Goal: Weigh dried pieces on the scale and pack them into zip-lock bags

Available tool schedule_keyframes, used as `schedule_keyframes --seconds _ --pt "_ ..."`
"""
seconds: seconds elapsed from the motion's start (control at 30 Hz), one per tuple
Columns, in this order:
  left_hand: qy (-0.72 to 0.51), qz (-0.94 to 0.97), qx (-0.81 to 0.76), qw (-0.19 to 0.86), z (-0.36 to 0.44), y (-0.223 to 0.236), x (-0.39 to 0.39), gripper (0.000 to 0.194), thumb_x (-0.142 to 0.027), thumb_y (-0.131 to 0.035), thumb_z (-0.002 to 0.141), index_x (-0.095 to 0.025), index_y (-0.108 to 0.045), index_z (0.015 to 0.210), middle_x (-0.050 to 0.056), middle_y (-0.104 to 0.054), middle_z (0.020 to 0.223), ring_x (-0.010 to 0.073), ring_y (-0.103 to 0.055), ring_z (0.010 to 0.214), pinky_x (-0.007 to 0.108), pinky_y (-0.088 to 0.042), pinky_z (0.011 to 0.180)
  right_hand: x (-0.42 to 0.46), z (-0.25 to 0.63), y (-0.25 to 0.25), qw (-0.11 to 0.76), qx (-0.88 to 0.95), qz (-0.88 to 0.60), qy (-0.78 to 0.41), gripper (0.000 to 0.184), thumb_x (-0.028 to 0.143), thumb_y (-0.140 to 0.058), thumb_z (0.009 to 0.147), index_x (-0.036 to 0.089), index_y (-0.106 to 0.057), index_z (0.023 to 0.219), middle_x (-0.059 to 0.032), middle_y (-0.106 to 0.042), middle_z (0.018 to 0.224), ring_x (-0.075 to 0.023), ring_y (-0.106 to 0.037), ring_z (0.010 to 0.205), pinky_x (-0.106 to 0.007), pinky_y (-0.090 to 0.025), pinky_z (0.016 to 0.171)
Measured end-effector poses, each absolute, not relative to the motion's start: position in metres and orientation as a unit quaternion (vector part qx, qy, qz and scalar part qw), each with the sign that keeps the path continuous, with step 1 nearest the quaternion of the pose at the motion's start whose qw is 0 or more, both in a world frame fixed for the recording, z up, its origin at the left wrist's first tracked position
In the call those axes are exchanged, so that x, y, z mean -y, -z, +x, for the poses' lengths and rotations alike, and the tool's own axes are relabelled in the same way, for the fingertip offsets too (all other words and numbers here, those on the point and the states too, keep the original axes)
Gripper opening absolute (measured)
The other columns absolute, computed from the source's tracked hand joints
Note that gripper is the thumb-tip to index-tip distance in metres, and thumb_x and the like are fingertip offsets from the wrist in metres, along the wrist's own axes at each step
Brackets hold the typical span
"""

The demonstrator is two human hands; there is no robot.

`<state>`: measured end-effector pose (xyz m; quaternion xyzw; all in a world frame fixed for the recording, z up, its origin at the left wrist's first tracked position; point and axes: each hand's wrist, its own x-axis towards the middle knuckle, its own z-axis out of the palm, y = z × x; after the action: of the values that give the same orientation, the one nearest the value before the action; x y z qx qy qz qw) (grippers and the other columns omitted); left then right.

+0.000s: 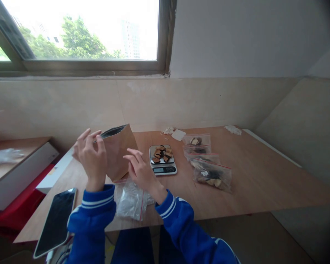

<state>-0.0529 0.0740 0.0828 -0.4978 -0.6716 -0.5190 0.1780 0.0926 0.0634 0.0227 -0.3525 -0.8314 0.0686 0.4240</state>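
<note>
A brown paper pouch (pixel 120 150) stands upright on the wooden table (pixel 253 176), its dark mouth open at the top. My left hand (pixel 90 158) is raised at the pouch's left edge with fingers spread, touching or nearly touching its rim. My right hand (pixel 139 169) hovers in front of the pouch's lower right, fingers loosely apart, holding nothing. Just right of it a small digital scale (pixel 162 160) carries several brown and dark dried pieces. Empty clear zip bags (pixel 132 200) lie under my wrists.
Several filled zip bags with red seals (pixel 206 161) lie in a row right of the scale. Paper scraps (pixel 173 132) sit at the table's back. A phone (pixel 56 220) lies at the left front edge. A white box (pixel 53 174) and a red surface are left of the table.
</note>
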Motion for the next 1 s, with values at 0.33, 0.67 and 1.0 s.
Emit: schedule_keyframes --seconds 0.33,0.67,1.0 --pt "0.408 -0.596 0.684 0.108 -0.032 -0.073 -0.037 0.025 -0.038 -0.052 0.089 -0.026 -0.065 0.107 0.001 -0.07 0.084 0.0149 -0.063 0.069 0.023 -0.04 0.057 -0.059 0.096 -0.029 0.425 0.816 -0.392 0.007 0.055 0.012 -0.033 0.093 0.015 -0.024 0.148 -0.0085 -0.019 0.157 -0.0209 -0.007 0.147 -0.044 -0.025 0.118" --pt "0.299 -0.66 0.689 -0.034 -0.039 -0.082 -0.02 0.017 -0.036 -0.052 0.085 -0.027 -0.062 0.096 -0.003 -0.069 0.083 0.0133 -0.065 0.067 0.022 -0.04 0.056 -0.045 0.129 -0.018 0.378 0.879 -0.291 -0.007 0.036 0.008 -0.039 0.089 0.015 -0.062 0.116 -0.0083 -0.068 0.11 -0.019 -0.055 0.115 -0.039 -0.034 0.113" --pt "0.383 -0.638 0.657 -0.118 -0.036 -0.066 -0.009 0.015 -0.035 -0.055 0.077 -0.022 -0.061 0.08 -0.005 -0.059 0.054 0.0129 -0.057 0.051 0.023 -0.039 0.054 -0.023 0.146 -0.031 0.196 0.91 -0.351 -0.1 0.028 0.003 -0.048 0.081 0.015 -0.072 0.089 -0.0087 -0.073 0.092 -0.0196 -0.064 0.095 -0.031 -0.045 0.093"
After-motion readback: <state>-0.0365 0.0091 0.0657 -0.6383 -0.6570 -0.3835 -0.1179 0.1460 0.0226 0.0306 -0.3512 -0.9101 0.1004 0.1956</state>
